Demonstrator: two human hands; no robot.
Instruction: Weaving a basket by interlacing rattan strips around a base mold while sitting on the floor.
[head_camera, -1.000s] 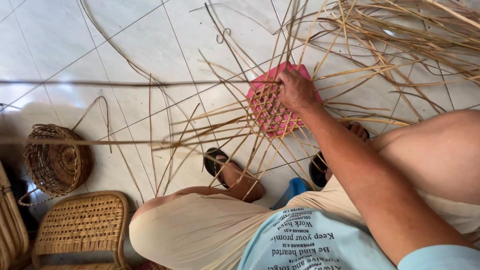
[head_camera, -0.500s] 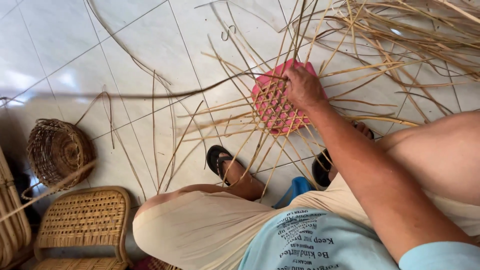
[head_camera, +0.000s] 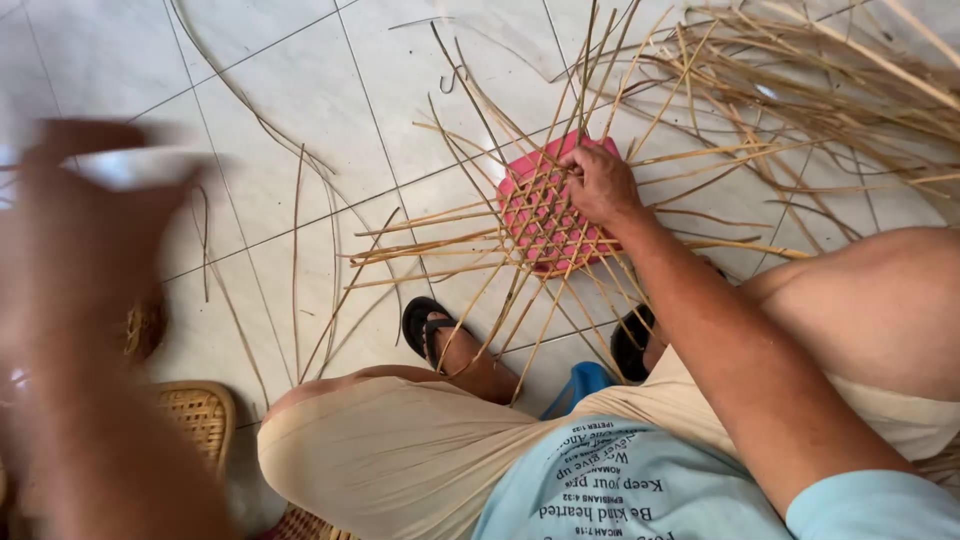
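From my head camera, my right hand (head_camera: 598, 185) pressed flat, fingers together, on the woven mat of cane strips (head_camera: 540, 225), which lay over a pink board (head_camera: 520, 190) on the tiled floor (head_camera: 300, 90) between my sandalled feet. My left hand (head_camera: 85, 215) was raised close to the lens (too blurred to tell whether it was closed). Loose cane strands (head_camera: 800, 90) lay heaped beyond

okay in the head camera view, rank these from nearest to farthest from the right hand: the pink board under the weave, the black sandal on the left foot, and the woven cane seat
From the right hand:
1. Pink board, directly under the hand.
2. Black sandal, lower left on the floor tiles.
3. Woven cane seat, far lower left, partly hidden by the blurred left hand.
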